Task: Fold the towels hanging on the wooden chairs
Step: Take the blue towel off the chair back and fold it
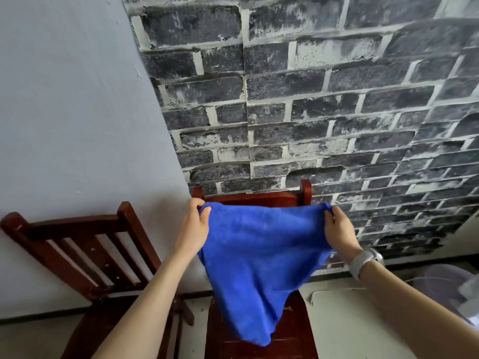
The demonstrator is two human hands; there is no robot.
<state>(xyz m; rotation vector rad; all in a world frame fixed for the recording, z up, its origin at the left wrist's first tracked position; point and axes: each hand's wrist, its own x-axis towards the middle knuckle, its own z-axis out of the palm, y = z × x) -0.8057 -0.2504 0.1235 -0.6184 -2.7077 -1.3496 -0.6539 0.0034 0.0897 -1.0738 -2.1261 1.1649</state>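
Blue towel (pixel 256 260), count one, hangs spread between two hands. Left hand (pixel 193 226) pinches its upper left corner; right hand (pixel 339 229) pinches its upper right corner. Wooden chairs, count two: one chair (pixel 259 198) directly behind and below both hands, a second chair (pixel 85 244) left of the left hand. One wristwatch (pixel 363 260) sits behind the right hand.

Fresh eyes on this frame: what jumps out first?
The bright blue towel, held up at centre, each top corner pinched by the left hand and the right hand. It hangs in front of a dark red wooden chair; a second chair stands at left. Behind, brick-pattern wallpaper fills the upper right.
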